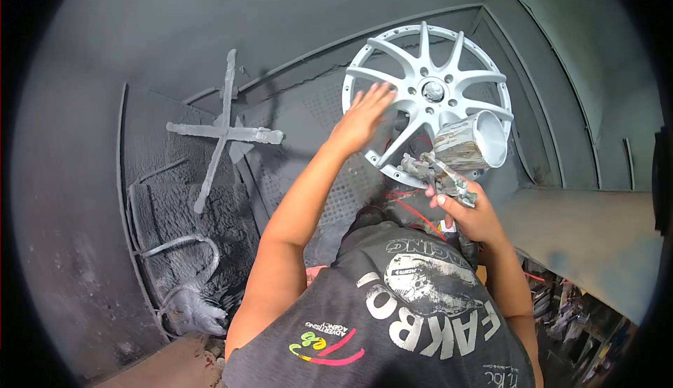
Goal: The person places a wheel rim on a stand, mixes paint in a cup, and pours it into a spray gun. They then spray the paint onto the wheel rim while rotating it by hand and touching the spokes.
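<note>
A pale silver-white alloy wheel [418,72] with forked spokes faces up in front of me. My left hand [362,118] is stretched out flat over its left edge, fingers together and pointing toward the hub, holding nothing. In my right hand [468,213] is a paint-crusted spray gun [449,178], fingers wrapped around its handle. Its paint cup [459,146] has streaked sides and a white opening tipped to the right, overlapping the lower right of the wheel in this view. Below the gun runs a red hose [418,214].
A paint-coated metal cross stand [223,133] is at the left. Below it are a dark, rough-surfaced panel [161,213] and a bent grey pipe [207,244]. Grey-coated walls surround the work spot. Cluttered shelves [571,318] stand at lower right, below a tan surface [582,227].
</note>
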Demonstrator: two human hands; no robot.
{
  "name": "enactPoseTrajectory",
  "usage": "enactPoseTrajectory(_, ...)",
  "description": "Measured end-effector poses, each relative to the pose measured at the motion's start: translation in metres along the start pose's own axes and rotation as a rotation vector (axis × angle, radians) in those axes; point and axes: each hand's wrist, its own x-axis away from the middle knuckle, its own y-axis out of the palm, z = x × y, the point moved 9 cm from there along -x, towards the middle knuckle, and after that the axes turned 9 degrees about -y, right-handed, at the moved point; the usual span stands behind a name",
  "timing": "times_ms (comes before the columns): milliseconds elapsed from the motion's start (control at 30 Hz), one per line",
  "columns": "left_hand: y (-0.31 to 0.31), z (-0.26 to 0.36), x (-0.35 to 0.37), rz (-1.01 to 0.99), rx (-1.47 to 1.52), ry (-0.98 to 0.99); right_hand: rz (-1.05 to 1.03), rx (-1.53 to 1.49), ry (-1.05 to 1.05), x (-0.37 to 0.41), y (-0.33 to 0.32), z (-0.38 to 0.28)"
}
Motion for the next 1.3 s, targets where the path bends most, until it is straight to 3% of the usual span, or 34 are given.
enactPoseTrajectory(167,0.026,-0.083,0.096,0.266,0.176,-0.258,0.028,0.027,0.067,0.006,-0.004,0.002)
enactPoseTrajectory(233,0.103,-0.139,0.164,0.043,0.037,-0.48,0.004,0.01,0.098,0.01,-0.008,0.014)
enactPoseTrajectory(267,0.145,-0.156,0.21,-0.077,0.186,-0.552,-0.016,-0.005,0.126,0.01,-0.011,0.019)
enactPoseTrajectory(333,0.2,-0.146,0.291,-0.515,0.183,-0.696,-0.002,-0.047,0.105,0.01,-0.01,0.015)
enactPoseTrajectory(400,0.184,-0.062,0.324,-0.676,1.116,-1.225,0.012,-0.091,0.097,0.013,-0.01,0.013)
enactPoseTrajectory(433,0.176,-0.058,0.32,-0.672,1.119,-1.223,-0.005,-0.065,0.092,0.012,-0.011,0.011)
enactPoseTrajectory(567,0.11,-0.065,0.252,-0.827,0.638,-0.641,-0.097,0.022,0.108,0.007,-0.005,0.002)
enactPoseTrajectory(600,0.054,-0.07,0.21,-0.399,0.469,-0.863,-0.1,0.026,0.1,0.003,-0.003,0.0)
enactPoseTrajectory(633,0.005,-0.067,0.176,-0.033,0.249,-0.872,-0.114,0.027,0.088,0.001,0.0,-0.003)
enactPoseTrajectory(667,-0.039,-0.041,0.144,0.308,0.196,-0.57,-0.127,0.026,0.079,-0.001,0.003,-0.007)
enactPoseTrajectory(700,-0.06,-0.016,0.119,0.433,0.118,-0.341,-0.129,0.033,0.071,-0.007,0.006,-0.009)
enactPoseTrajectory(833,-0.031,-0.005,0.07,0.435,0.076,-0.194,-0.134,-0.083,0.029,-0.042,0.027,-0.013)
enactPoseTrajectory(933,-0.021,-0.02,0.058,0.347,0.308,-0.268,-0.188,-0.029,0.015,-0.073,0.035,-0.012)
enactPoseTrajectory(1000,-0.013,-0.049,0.072,0.245,0.679,-0.438,-0.12,0.01,0.022,-0.088,0.028,-0.02)
enactPoseTrajectory(1033,-0.007,-0.056,0.079,0.228,0.686,-0.43,-0.057,0.016,-0.039,-0.096,0.019,-0.029)
enactPoseTrajectory(1100,0.008,-0.094,0.104,0.426,0.889,-0.42,0.114,-0.017,-0.17,-0.106,0.001,-0.051)
enactPoseTrajectory(1167,0.083,-0.154,0.15,0.122,0.752,-0.674,0.286,0.057,-0.186,-0.104,-0.033,-0.066)
enactPoseTrajectory(1200,0.124,-0.16,0.187,-0.298,0.725,-0.969,0.385,0.092,-0.2,-0.1,-0.052,-0.071)
enactPoseTrajectory(1233,0.147,-0.151,0.232,-0.54,0.59,-1.176,0.479,0.161,-0.18,-0.09,-0.069,-0.08)
enactPoseTrajectory(1267,0.178,-0.138,0.261,-0.72,0.774,-1.026,0.571,0.227,-0.158,-0.079,-0.086,-0.089)
enactPoseTrajectory(1300,0.217,-0.147,0.307,-0.826,1.044,-1.197,0.61,0.278,-0.174,-0.067,-0.102,-0.093)
